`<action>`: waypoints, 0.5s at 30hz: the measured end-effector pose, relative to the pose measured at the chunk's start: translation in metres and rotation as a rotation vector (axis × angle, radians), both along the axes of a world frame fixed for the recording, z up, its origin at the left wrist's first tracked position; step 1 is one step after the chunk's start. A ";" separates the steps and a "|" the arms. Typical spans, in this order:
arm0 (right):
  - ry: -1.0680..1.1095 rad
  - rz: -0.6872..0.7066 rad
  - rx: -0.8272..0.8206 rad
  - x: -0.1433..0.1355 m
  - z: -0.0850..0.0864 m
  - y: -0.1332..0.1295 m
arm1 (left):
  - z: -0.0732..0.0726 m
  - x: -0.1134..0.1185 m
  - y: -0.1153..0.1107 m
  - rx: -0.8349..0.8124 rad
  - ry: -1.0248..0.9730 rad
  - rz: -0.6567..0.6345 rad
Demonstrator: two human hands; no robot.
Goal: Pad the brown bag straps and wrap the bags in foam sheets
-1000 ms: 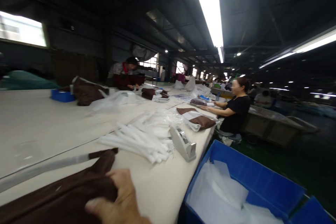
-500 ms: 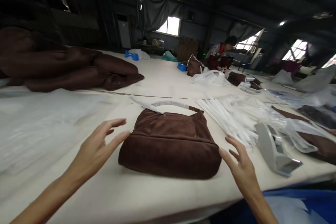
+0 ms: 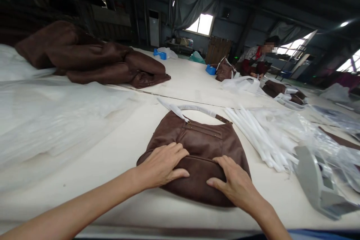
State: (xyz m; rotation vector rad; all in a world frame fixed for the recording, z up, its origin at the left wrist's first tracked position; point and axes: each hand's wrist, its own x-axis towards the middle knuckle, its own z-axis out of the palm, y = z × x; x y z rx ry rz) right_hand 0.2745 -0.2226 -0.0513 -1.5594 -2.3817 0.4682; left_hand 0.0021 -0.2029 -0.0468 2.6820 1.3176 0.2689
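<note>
A brown handbag (image 3: 204,146) lies on the pale tabletop directly in front of me, its base side toward me. White wrapping covers most of its curved handle (image 3: 197,109), which points away from me. My left hand (image 3: 164,163) rests on the left of the bag's lower panel, fingers along the raised seam and thumb spread below it. On the right of that same seam lies my right hand (image 3: 234,180), with its thumb apart from its fingers. Both hands are open and touch the bag's surface without gripping it.
White rolled strips (image 3: 257,140) lie right of the bag, beside a grey tape dispenser (image 3: 319,187) and clear plastic. Thin plastic sheets (image 3: 56,120) cover the left. Brown bags (image 3: 112,62) are piled behind them. Across the table, a person (image 3: 254,60) handles something.
Both hands have moved inward from the bag's sides onto its lower panel. The bag now lies flatter, its base no longer standing up as a thick edge. The view has shifted left.
</note>
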 end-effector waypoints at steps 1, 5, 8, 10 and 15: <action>0.004 -0.001 -0.028 -0.001 -0.001 0.002 | 0.000 0.000 0.000 -0.021 -0.011 0.012; 0.031 -0.009 -0.073 -0.003 -0.001 0.006 | 0.019 -0.002 0.012 -0.171 -0.112 0.037; 0.072 -0.027 -0.045 0.000 -0.005 0.003 | 0.041 -0.010 0.041 -0.155 -0.198 0.273; 0.089 -0.036 -0.020 0.000 -0.007 0.002 | 0.050 -0.015 0.071 -0.100 -0.139 0.514; 0.024 -0.053 -0.085 -0.006 -0.007 0.008 | 0.044 -0.008 0.141 -0.239 0.029 0.700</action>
